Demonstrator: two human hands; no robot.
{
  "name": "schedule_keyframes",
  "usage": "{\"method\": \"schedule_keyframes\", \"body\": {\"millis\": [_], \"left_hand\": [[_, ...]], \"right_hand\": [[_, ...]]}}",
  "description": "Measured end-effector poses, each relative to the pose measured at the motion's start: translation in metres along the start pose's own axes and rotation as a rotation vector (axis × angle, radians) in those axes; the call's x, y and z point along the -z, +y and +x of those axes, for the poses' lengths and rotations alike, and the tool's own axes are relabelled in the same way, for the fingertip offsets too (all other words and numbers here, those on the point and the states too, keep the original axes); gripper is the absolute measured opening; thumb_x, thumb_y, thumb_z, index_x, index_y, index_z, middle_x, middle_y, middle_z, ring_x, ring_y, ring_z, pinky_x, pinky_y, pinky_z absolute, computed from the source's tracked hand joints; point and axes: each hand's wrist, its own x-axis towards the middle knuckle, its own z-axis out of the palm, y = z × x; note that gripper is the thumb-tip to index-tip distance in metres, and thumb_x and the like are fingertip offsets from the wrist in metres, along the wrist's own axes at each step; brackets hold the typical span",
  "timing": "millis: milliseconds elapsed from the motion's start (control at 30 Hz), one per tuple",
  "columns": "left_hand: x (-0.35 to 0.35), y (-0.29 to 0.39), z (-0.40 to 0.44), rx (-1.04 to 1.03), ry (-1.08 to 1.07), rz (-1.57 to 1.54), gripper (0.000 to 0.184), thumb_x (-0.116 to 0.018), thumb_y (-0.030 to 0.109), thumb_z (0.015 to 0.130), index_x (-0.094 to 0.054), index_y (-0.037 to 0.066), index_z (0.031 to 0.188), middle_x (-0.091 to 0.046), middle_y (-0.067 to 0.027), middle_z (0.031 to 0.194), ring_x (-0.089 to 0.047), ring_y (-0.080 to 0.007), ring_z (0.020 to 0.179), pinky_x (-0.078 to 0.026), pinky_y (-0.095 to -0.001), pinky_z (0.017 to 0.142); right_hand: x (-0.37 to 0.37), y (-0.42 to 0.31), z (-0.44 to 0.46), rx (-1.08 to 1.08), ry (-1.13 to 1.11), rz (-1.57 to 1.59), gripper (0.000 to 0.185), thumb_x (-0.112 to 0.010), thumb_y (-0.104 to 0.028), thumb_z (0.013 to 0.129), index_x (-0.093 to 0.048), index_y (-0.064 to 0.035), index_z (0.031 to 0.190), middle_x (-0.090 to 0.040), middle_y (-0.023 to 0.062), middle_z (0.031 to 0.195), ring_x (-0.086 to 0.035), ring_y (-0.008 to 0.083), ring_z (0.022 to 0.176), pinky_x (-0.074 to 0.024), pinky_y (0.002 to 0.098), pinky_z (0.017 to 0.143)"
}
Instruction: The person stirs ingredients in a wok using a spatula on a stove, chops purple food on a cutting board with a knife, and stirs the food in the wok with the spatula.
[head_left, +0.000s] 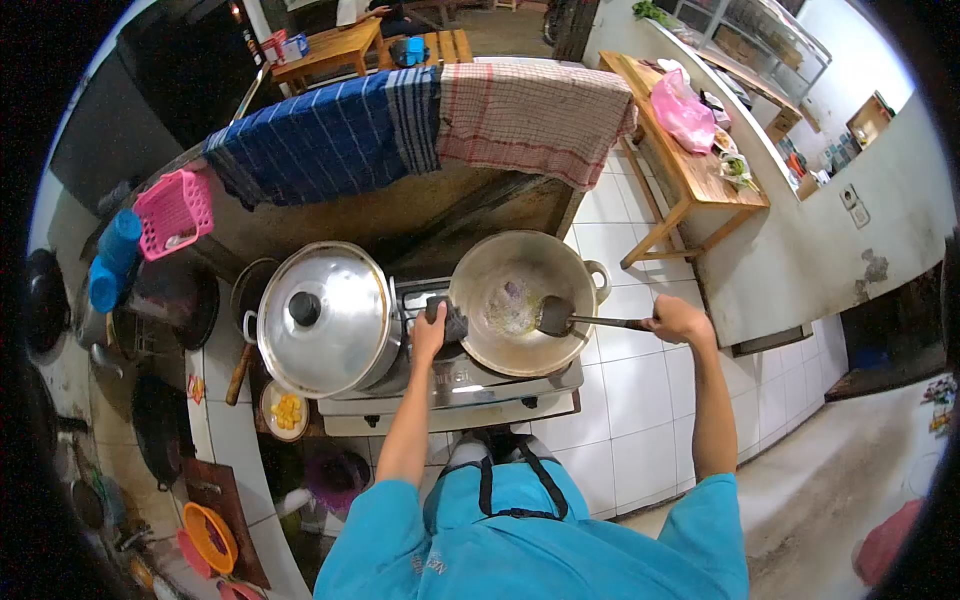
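Observation:
My right hand (680,320) is closed round the handle of a dark spatula (556,316), whose blade rests inside a large metal pot (470,345) on the right side of the stove (450,385). Chopped pale and purplish bits (513,303) lie on the pot's bottom. At the pot's left side, my left hand (430,330) is wrapped round a dark cloth (453,322), which covers the near part of the rim or handle. Left of that hand stands a second big pot, covered by a silvery lid (330,330) with a black knob.
Blue (310,140) and checked cloths (535,115) hang over the low wall behind the stove. A plate of yellow pieces (286,411) sits at the front left. A wooden table (690,175) with a pink bag (682,112) stands right. Someone sits at the top (392,22).

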Motion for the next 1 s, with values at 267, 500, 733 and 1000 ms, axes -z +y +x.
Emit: {"method": "schedule_keyframes", "body": {"millis": [267, 500, 733, 1000], "left_hand": [[-0.010, -0.018, 0.014, -0.137, -0.026, 0.011, 0.057, -0.051, 0.053, 0.081, -0.060, 0.001, 0.102, -0.061, -0.0250, 0.095, -0.057, -0.0408, 0.093, -0.043, -0.0451, 0.082], [-0.008, -0.010, 0.003, -0.102, 0.001, 0.034, 0.052, -0.052, 0.048, 0.082, -0.058, 0.002, 0.104, -0.061, -0.0236, 0.096, -0.056, -0.0422, 0.091, -0.042, -0.0471, 0.080], [-0.015, -0.017, 0.011, -0.129, 0.011, -0.010, 0.050, -0.053, 0.047, 0.081, -0.058, 0.003, 0.104, -0.061, -0.0240, 0.095, -0.055, -0.0428, 0.093, -0.042, -0.0481, 0.080], [-0.009, -0.006, 0.006, -0.127, 0.037, 0.063, 0.048, -0.053, 0.045, 0.081, -0.059, 0.004, 0.104, -0.061, -0.0236, 0.096, -0.056, -0.0411, 0.092, -0.043, -0.0469, 0.079]], "right_hand": [[0.005, -0.019, -0.013, -0.113, -0.028, 0.029, 0.037, -0.064, -0.032, 0.079, -0.060, 0.0042, 0.081, -0.062, 0.0233, 0.078, -0.061, 0.0356, 0.077, -0.0475, 0.0417, 0.069], [0.010, -0.021, -0.025, -0.058, -0.022, 0.096, 0.035, -0.060, -0.027, 0.083, -0.063, 0.0054, 0.071, -0.057, 0.0155, 0.058, -0.054, 0.0208, 0.048, -0.0443, 0.0357, 0.051], [0.005, -0.017, -0.019, -0.014, 0.058, 0.137, 0.036, -0.060, -0.028, 0.083, -0.062, 0.0062, 0.071, -0.060, 0.0228, 0.065, -0.060, 0.0326, 0.061, -0.0457, 0.0412, 0.059], [0.005, -0.014, -0.008, -0.063, -0.007, 0.153, 0.035, -0.063, -0.032, 0.080, -0.060, 0.0035, 0.081, -0.062, 0.0234, 0.082, -0.060, 0.0363, 0.080, -0.0468, 0.0417, 0.071]]}}
